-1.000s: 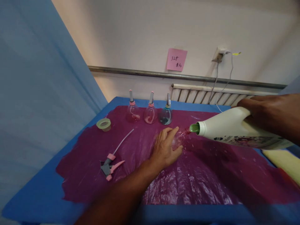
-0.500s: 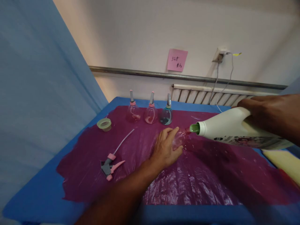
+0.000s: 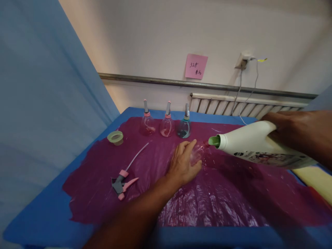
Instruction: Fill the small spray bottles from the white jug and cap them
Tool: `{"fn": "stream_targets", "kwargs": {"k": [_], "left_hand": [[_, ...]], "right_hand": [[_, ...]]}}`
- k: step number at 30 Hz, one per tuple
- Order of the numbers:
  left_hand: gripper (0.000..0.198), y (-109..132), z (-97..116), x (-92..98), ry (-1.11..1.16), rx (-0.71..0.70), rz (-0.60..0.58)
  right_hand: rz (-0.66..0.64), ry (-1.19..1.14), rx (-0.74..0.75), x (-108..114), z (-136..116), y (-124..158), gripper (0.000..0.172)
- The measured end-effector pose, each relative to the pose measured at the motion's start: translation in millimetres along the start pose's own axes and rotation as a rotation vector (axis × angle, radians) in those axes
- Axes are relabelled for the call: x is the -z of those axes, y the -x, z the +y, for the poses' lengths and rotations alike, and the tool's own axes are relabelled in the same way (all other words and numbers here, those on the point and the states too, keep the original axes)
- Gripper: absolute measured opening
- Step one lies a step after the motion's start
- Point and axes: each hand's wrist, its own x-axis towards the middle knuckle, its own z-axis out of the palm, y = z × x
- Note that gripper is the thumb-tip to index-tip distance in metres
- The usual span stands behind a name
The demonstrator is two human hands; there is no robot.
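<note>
My left hand (image 3: 183, 163) is wrapped round a small clear round bottle (image 3: 197, 152) that stands on the purple plastic sheet (image 3: 220, 193). My right hand (image 3: 301, 133) grips the handle end of a big white jug (image 3: 256, 144), tipped almost level. Its green spout (image 3: 214, 140) hangs just above and to the right of the small bottle's neck. Reddish liquid shows at the small bottle's mouth.
Three small bottles with sprayer tops (image 3: 167, 125) stand in a row at the back. A green cap (image 3: 115, 137) lies back left. A pink and grey sprayer head with its tube (image 3: 122, 182) lies left of my arm. A yellow thing (image 3: 316, 178) sits at right.
The white jug has sunk a little and edged left, its spout closer to the small bottle. My left hand has stayed where it was.
</note>
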Motion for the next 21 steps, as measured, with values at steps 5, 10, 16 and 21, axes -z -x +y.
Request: {"fn": "stream_targets", "kwargs": {"k": [5, 10, 16, 21], "left_hand": [[0.087, -2.7, -1.9, 0.7, 0.012, 0.046, 0.005], [0.090, -7.8, -7.3, 2.0, 0.038, 0.099, 0.048], [0.084, -12.7, -13.2, 2.4, 0.065, 0.163, 0.080], [0.078, -12.7, -13.0, 1.3, 0.079, 0.211, 0.069]], "right_hand": [[-0.149, 0.000, -0.206, -33.3, -10.1, 3.3, 0.038], [0.021, -0.425, -0.422, -59.7, -7.2, 5.4, 0.031], [0.175, -0.781, -0.669, -83.4, 7.6, 6.1, 0.024], [0.210, -0.982, -0.822, -110.2, 5.4, 12.5, 0.025]]}}
